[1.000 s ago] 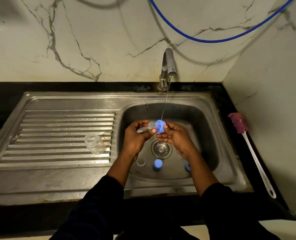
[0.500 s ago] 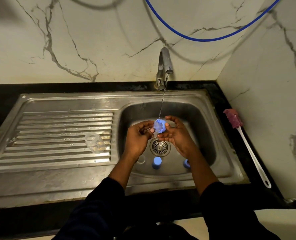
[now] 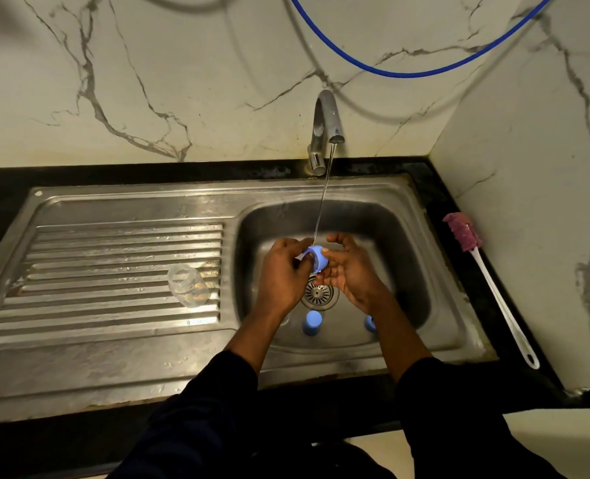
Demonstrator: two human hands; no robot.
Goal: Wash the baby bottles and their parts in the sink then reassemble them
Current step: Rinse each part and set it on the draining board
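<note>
Far left on the drainboard, a clear bottle (image 3: 188, 286) lies on its side across the ribs, well apart from the action. Into the basin now: the left hand (image 3: 281, 271) has its fingers curled round a blue collar (image 3: 317, 259), pinching it right under the thin stream from the tap (image 3: 324, 126). The collar sits between the two hands, touching both. Its axis seems to tilt from the left hand's fingers toward the right palm, though the blur makes that hard to call. The right hand (image 3: 350, 271) is palm-up just beside it, fingers loosely spread and cupping, fingertips against the collar's side and gripping nothing. So the left hand owns the piece, and any turn or handover goes rightward. Below them by the drain lie a blue cap (image 3: 312, 321) and another blue part (image 3: 369, 323), probably unwashed. Far right, a brush (image 3: 487, 271) rests on the counter.
</note>
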